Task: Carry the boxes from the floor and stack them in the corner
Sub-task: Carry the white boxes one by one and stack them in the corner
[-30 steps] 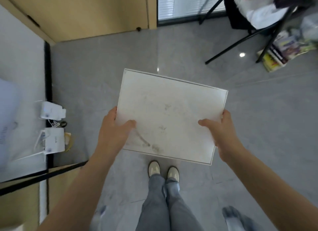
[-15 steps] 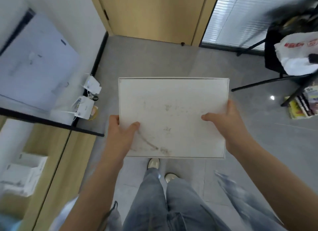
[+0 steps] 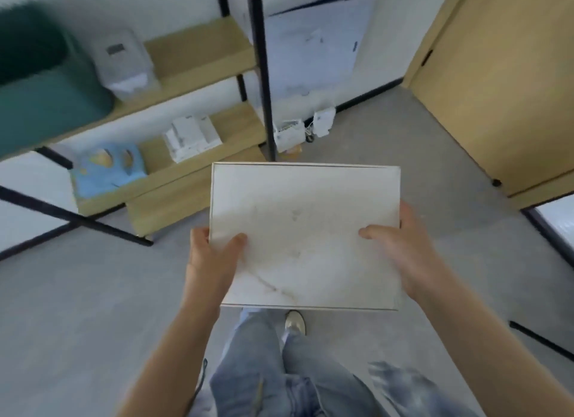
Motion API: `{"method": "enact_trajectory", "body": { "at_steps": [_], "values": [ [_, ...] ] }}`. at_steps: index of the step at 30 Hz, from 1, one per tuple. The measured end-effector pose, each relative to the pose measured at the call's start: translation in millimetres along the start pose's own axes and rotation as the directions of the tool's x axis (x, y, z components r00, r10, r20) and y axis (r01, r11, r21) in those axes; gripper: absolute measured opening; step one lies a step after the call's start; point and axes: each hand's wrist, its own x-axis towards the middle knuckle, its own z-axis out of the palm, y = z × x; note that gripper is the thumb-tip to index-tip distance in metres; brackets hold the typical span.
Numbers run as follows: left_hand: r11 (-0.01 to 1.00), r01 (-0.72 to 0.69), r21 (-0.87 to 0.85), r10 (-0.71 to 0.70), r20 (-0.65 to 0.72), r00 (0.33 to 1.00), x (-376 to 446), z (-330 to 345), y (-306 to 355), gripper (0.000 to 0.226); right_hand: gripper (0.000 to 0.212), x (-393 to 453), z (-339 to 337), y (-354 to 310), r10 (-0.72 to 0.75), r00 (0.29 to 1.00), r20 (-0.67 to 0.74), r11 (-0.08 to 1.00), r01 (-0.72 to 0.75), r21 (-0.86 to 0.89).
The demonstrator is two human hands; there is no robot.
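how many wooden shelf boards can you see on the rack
3: the top board under the grey container, the middle board with the small white boxes, and the lowest board near the floor. Others may lie beyond the frame.

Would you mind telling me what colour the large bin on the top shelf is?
The bin is dark green, though blurred, seen in the head view.
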Motion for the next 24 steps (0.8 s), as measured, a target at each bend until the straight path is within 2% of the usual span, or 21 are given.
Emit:
{"method": "enact_trajectory", "body": {
  "at_steps": [6, 8, 10, 12, 16, 24],
  "values": [
    [0.982, 0.113, -0.151, -0.145, -0.22, 0.965, -12.2, -93.5, -63.6, 0.035, 0.063, -29.1, 103.6, -22.8, -0.056, 0.97, 0.237, 0.972, 0.108, -0.209],
    [0.961, 0.156, -0.23, -0.223, -0.305, 0.926, -18.4, -139.6, -93.1, 0.037, 0.052, -49.3, 156.7, -27.6, -0.066, 0.935, 0.349, 0.953, 0.162, -0.256],
    [0.953, 0.191, -0.235, -0.266, -0.344, 0.901, -23.7, -166.7, -112.2, 0.038, 0.045, -67.0, 188.7, -33.3, -0.063, 0.907, 0.416, 0.943, 0.191, -0.274],
    [0.926, 0.203, -0.318, -0.329, -0.416, 0.848, -34.5, -215.5, -142.7, 0.042, 0.046, -94.6, 248.5, -32.1, -0.047, 0.851, 0.523, 0.915, 0.247, -0.319],
    [0.877, 0.204, -0.434, -0.419, -0.487, 0.766, -48.8, -295.2, -194.4, 0.043, 0.043, -152.7, 347.7, -27.5, -0.046, 0.771, 0.635, 0.869, 0.344, -0.355],
    [0.792, 0.147, -0.592, -0.555, -0.598, 0.579, -69.4, -432.0, -271.1, 0.044, 0.05, -262.4, 514.8, -10.1, -0.029, 0.605, 0.796, 0.758, 0.532, -0.377]
  ]
}}
